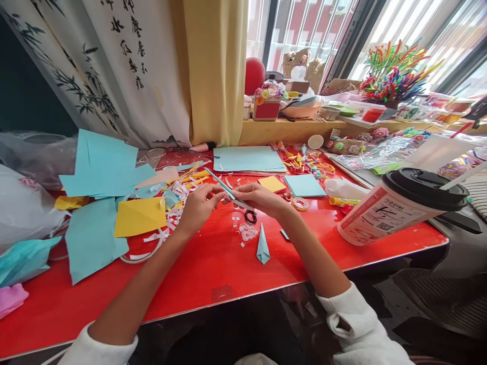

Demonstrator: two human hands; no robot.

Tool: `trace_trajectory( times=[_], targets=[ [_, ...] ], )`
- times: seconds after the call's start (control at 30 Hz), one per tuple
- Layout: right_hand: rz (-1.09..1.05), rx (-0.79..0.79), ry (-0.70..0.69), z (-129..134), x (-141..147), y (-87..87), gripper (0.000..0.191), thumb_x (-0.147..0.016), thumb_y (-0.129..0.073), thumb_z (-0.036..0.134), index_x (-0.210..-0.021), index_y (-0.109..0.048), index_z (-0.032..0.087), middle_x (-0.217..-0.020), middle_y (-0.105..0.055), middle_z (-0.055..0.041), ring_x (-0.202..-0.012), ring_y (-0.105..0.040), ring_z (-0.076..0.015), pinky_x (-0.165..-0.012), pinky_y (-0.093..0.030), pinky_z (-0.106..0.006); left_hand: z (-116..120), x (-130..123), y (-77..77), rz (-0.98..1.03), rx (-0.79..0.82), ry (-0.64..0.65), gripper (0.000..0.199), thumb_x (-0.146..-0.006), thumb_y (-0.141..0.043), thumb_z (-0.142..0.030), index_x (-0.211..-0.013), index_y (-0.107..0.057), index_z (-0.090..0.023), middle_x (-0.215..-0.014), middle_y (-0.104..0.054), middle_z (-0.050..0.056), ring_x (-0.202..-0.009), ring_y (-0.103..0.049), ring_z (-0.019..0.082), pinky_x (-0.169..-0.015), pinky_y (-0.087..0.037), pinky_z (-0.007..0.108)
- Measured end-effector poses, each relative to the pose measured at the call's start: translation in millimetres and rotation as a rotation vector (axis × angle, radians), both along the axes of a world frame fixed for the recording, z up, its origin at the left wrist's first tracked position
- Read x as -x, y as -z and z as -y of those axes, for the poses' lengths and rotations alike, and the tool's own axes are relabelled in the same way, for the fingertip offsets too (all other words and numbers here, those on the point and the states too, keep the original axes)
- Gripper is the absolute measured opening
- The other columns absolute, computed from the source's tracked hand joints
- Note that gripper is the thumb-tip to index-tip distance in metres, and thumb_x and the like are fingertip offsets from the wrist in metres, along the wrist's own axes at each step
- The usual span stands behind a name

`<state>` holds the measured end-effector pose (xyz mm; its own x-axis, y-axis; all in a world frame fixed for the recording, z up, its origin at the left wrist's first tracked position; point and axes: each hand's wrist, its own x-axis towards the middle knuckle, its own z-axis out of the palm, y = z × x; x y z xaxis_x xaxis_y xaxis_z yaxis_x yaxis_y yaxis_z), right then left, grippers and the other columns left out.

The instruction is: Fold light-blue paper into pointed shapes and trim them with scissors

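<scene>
Both hands meet above the middle of the red table (182, 284). My left hand (203, 205) pinches one side of a narrow folded blue paper (221, 182), whose pointed end sticks up to the left. On the other side, my right hand (261, 199) has its fingers closed on the same paper; its white underside shows between the hands. Just below are the black handles of scissors (250, 216), partly hidden by the right hand. A folded blue paper piece (263, 247) with a pointed top lies nearer the table's front edge, beside small white scraps (247, 231).
Large blue sheets (95, 233), a yellow sheet (140, 217) and paper strips cover the left. Behind the hands lie a blue stack (249, 159), blue squares (305, 185) and a tape roll (300, 204). A large lidded cup (391, 208) stands at the right.
</scene>
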<state>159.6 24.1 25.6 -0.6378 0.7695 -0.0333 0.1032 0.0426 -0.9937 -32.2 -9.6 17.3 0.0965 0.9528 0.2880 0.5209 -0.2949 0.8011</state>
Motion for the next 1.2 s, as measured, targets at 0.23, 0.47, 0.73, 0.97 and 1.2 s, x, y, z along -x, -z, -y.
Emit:
trace_trajectory(
  times=[0.23, 0.47, 0.73, 0.97, 1.2],
  targets=[
    [0.126, -0.202, 0.086, 3.0, 6.0, -2.7, 0.035, -0.084, -0.054, 0.045, -0.088, -0.067, 0.012, -0.068, -0.058, -0.0002, -0.053, -0.040, -0.0065, -0.049, -0.028, -0.021, -4.3, -2.0, 7.1, 0.141, 0.009, 0.040, 0.030, -0.078, -0.059, -0.048, -0.086, -0.058, -0.019, -0.089, -0.062, 0.003, -0.078, -0.056, 0.015, -0.074, -0.043, 0.027],
    [0.110, -0.282, 0.122, 4.1, 13.0, 0.3, 0.033, -0.088, -0.047, 0.042, -0.082, -0.060, 0.013, -0.079, -0.068, -0.0053, -0.048, -0.029, -0.0056, -0.044, -0.023, -0.022, -5.6, -3.8, 10.0, 0.275, 0.039, 0.003, 0.032, -0.075, -0.065, -0.037, -0.099, -0.058, -0.017, -0.081, -0.061, 0.001, -0.078, -0.058, 0.015, -0.074, -0.044, 0.026],
    [0.079, -0.233, 0.120, 4.2, 12.1, -0.6, 0.035, -0.087, -0.049, 0.044, -0.081, -0.061, 0.011, -0.074, -0.065, -0.0046, -0.047, -0.028, -0.0048, -0.043, -0.020, -0.022, 1.8, -5.4, 1.7, 0.110, 0.026, -0.043, 0.024, -0.079, -0.060, -0.042, -0.083, -0.064, -0.018, -0.087, -0.067, 0.003, -0.082, -0.060, 0.018, -0.075, -0.044, 0.029],
    [-0.081, -0.068, 0.038, 5.8, 11.2, -1.4, 0.033, -0.086, -0.054, 0.041, -0.080, -0.061, 0.010, -0.069, -0.063, -0.0045, -0.046, -0.022, -0.0044, -0.044, -0.015, -0.024, 0.6, -3.6, 4.2, -0.083, -0.380, -0.066, 0.011, -0.083, -0.057, -0.024, -0.076, -0.063, -0.018, -0.105, -0.061, 0.007, -0.101, -0.056, 0.020, -0.084, -0.045, 0.033],
    [-0.250, 0.102, -0.096, 8.0, 10.8, -9.9, 0.024, -0.086, -0.056, 0.034, -0.081, -0.060, 0.011, -0.077, -0.066, -0.0065, -0.046, -0.019, -0.0035, -0.044, -0.012, -0.023, 9.0, -8.6, 0.7, -0.078, -0.723, -0.158, 0.014, -0.079, -0.058, -0.005, -0.076, -0.061, -0.019, -0.091, -0.055, 0.002, -0.092, -0.054, 0.016, -0.083, -0.045, 0.031]
  ],
)
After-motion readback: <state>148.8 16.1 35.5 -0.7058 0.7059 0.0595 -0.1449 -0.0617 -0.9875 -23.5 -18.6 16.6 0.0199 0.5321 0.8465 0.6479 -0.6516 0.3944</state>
